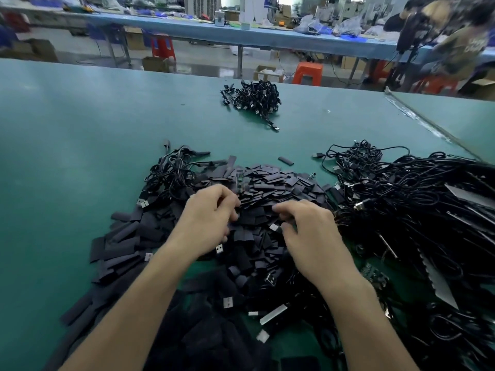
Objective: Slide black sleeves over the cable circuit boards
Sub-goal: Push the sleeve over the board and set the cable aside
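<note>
Green table [80, 145]: cable tangles [417, 199] flank sleeve pile [270, 183] under both hands

Two bare forearms come into the frame from the bottom edge, one from the lower left and one from the lower right. No sleeve, glove, watch, ring or bracelet shows on either arm as far as the frame reaches. The left hand [207, 220] and the right hand [312, 236] are both uncovered, with short, plain, unpainted nails on the fingers that show
</note>
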Motion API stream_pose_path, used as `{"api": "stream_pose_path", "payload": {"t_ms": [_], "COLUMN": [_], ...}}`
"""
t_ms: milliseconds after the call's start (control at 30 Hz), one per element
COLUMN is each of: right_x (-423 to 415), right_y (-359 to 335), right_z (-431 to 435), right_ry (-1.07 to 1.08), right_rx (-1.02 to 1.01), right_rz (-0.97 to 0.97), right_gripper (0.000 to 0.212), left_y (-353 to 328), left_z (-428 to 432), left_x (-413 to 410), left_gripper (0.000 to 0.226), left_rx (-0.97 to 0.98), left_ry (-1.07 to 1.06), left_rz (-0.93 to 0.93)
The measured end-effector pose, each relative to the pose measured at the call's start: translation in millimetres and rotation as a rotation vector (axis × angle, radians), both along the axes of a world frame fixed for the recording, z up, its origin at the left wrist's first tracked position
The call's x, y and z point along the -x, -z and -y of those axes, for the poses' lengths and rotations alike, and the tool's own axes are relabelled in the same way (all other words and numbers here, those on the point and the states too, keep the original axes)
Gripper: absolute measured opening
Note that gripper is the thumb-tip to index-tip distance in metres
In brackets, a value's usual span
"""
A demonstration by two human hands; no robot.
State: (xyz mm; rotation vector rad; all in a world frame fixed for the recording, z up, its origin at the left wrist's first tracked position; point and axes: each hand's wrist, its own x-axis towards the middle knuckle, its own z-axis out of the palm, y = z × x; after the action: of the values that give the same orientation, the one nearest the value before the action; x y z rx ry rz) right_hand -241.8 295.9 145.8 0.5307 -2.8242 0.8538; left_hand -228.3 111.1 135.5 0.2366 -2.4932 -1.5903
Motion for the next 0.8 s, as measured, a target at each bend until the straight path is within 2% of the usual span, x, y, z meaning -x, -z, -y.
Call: {"api": "stream_pose_path", "payload": {"t_ms": [100,200,333,500,600,700,800], "right_x": [13,26,34,37,38,40,39], "right_y": [9,17,23,22,23,25,25], "right_z": [3,5,8,9,10,10,9], "right_ry": [0.084,0.145,0.198,0.196,0.184,0.175,0.157], "right_rx": [-0.053,-0.113,-0.139,-0.099,-0.088,-0.125,-0.102], "right_rz": [0.104,0.197,0.123,0.01,0.001,0.045,0.025], "right_gripper": [0.046,0.052,0.042,0.022,0.021,0.037,0.028], "left_y": [15,22,20,22,25,26,25], "left_z": [-2,-5,-10,-12,-13,-12,-12], "left_x": [-2,0,0,3,3,4,4], "left_gripper": [0.015,0.021,0.031,0.05,0.045,0.03,0.023], "left_rx": [-0.039,-0.009,-0.089,-0.081,-0.087,-0.083,-0.088], "left_ry": [0.021,-0.029,-0.05,-0.146,-0.172,-0.173,-0.111], "left_rz": [0.003,-0.04,-0.044,-0.057,-0.078,-0.09,-0.109]}}
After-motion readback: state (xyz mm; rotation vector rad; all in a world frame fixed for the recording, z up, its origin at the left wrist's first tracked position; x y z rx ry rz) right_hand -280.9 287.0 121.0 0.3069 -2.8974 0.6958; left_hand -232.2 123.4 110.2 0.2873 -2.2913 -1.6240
